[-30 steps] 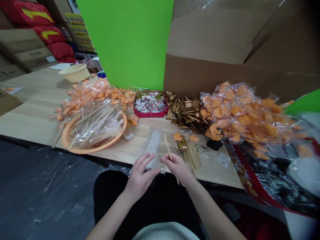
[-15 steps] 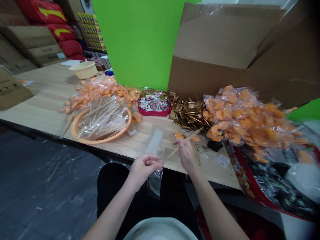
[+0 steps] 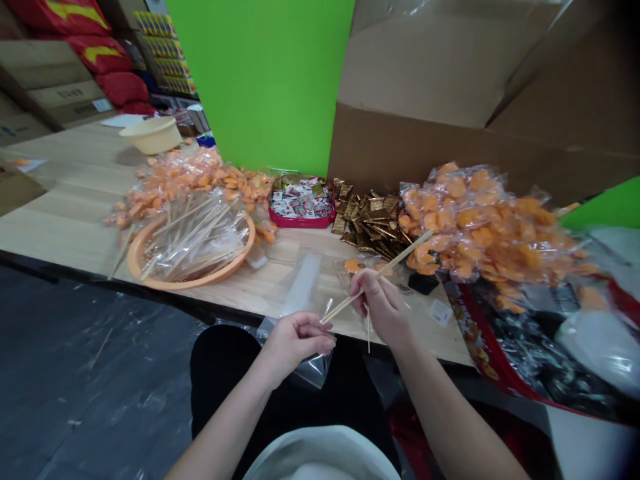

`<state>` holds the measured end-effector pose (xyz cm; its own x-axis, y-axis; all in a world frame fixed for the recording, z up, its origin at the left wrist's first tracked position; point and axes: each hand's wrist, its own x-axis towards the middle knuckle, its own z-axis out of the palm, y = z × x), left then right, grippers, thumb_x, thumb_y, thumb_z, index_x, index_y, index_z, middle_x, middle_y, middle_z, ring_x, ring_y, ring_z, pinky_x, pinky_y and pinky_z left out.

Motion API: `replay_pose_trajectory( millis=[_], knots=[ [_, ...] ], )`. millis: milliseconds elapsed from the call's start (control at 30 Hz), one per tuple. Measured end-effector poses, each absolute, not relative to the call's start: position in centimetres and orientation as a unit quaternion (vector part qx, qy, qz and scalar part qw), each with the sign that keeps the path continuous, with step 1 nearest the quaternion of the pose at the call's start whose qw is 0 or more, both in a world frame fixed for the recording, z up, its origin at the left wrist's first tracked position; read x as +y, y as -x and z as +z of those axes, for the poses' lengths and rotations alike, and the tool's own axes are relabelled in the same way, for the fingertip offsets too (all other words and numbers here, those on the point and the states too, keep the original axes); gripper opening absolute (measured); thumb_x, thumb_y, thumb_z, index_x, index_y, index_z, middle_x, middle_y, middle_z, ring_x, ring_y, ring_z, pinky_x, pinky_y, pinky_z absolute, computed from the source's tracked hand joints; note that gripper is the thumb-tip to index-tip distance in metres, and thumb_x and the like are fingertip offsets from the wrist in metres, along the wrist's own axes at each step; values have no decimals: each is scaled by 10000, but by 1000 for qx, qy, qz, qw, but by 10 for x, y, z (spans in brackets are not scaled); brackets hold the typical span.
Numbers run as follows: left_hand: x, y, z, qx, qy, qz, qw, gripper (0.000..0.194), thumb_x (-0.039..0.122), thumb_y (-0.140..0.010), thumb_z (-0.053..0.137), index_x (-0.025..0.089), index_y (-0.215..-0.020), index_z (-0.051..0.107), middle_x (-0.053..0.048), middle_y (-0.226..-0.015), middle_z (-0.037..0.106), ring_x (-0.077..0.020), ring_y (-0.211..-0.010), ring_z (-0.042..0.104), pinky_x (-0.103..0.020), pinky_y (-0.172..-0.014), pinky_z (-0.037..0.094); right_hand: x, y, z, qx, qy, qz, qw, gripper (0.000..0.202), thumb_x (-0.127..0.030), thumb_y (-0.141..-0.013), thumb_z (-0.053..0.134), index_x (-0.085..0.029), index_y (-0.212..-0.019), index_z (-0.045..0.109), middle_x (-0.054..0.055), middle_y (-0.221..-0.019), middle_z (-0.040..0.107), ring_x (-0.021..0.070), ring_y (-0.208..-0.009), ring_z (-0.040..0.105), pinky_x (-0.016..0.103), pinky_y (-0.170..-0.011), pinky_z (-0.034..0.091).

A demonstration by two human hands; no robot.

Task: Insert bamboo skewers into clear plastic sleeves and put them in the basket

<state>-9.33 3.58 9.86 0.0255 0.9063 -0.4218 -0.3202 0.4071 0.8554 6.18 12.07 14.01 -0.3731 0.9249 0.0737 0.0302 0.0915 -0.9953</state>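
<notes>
My left hand [image 3: 297, 343] pinches a clear plastic bag [image 3: 316, 371] over my lap, at the table's front edge. My right hand [image 3: 383, 308] is closed around thin bamboo sticks [image 3: 409, 252], which slant down so that their lower tips come close to my left fingertips at the bag. I cannot tell whether those tips are inside it. One more stick [image 3: 369, 333] points down below my right hand. Beyond my left hand, a strip of flat clear bags [image 3: 303, 280] lies on the table. A wrapped orange piece [image 3: 353, 265] lies just beyond my right hand.
On the left stands an orange basket [image 3: 135, 257] with bagged sticks. Wrapped orange pieces [image 3: 475, 220] are heaped at right. Gold sachets [image 3: 373, 223] and a pink tray [image 3: 303, 221] of printed sachets lie at the back, before a cardboard box [image 3: 415, 143]. A pale bowl [image 3: 320, 443] is below me.
My right hand has lifted the sticks from the table and brought their lower ends to my left hand. The camera view has shifted slightly to the right.
</notes>
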Motion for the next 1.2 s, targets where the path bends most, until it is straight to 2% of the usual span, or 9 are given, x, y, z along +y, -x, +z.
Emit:
replay_pose_trajectory(
  millis=[200,300,433,533,700,767,933,1033,1200],
  knots=[
    [35,97,104,464,-319,431,705,282,199,-601,761,123,-850,653,-54,-750,712,-159,-709,662,-259,-700,493,107,-55,119,-634,356,600,334,427,-499,-887,350,-186,-659,531,-53,-455,371,77,-413,344,204,-403,269],
    [35,98,104,460,-330,425,706,288,268,-657,726,125,-896,652,-76,-820,716,-165,-705,668,-267,-693,493,106,-58,114,-686,322,596,267,339,-421,-887,408,-187,-774,625,-4,-648,547,101,-591,510,212,-550,405],
    [35,96,99,484,-340,423,686,321,306,-649,731,123,-898,647,-82,-820,715,-156,-645,665,-256,-650,489,128,-66,118,-624,363,525,450,433,-411,-861,436,-282,-1275,422,60,-1181,547,192,-1033,547,329,-825,453],
    [35,93,95,475,-346,423,690,331,308,-647,733,119,-903,644,-86,-820,714,-162,-654,664,-269,-658,497,136,-68,127,-594,378,448,550,456,-412,-904,314,-288,-1343,328,68,-1335,456,217,-1208,445,420,-949,392],
    [39,92,102,458,-341,461,679,271,263,-666,717,117,-874,624,-40,-731,697,-148,-646,645,-274,-669,502,99,-63,130,-780,292,462,304,394,-335,-916,365,-259,-1293,452,50,-1370,444,212,-1309,317,428,-1077,237],
    [39,93,104,474,-348,474,655,276,244,-671,711,125,-900,614,-17,-684,684,-132,-608,630,-251,-640,489,86,-62,121,-775,298,477,288,438,-331,-894,423,-259,-1325,398,59,-1398,399,221,-1316,298,426,-1064,261],
    [38,90,96,499,-348,480,633,334,219,-676,704,147,-961,545,-11,-664,681,-130,-598,630,-263,-647,488,86,-61,102,-647,452,518,330,237,-371,-816,535,-191,-967,560,56,-905,617,186,-860,583,305,-729,476],
    [34,86,90,483,-345,484,643,356,202,-665,714,162,-955,511,0,-657,668,-136,-633,634,-273,-668,491,88,-58,103,-649,457,521,313,176,-339,-822,515,-183,-741,521,-9,-663,531,125,-626,517,236,-561,420],
    [29,89,97,458,-338,522,635,383,259,-695,704,169,-1033,548,-76,-990,658,-195,-960,613,-299,-822,469,82,-54,114,-688,460,468,310,139,-269,-817,510,-177,-712,516,-11,-639,533,115,-603,500,225,-541,386]
  ],
)
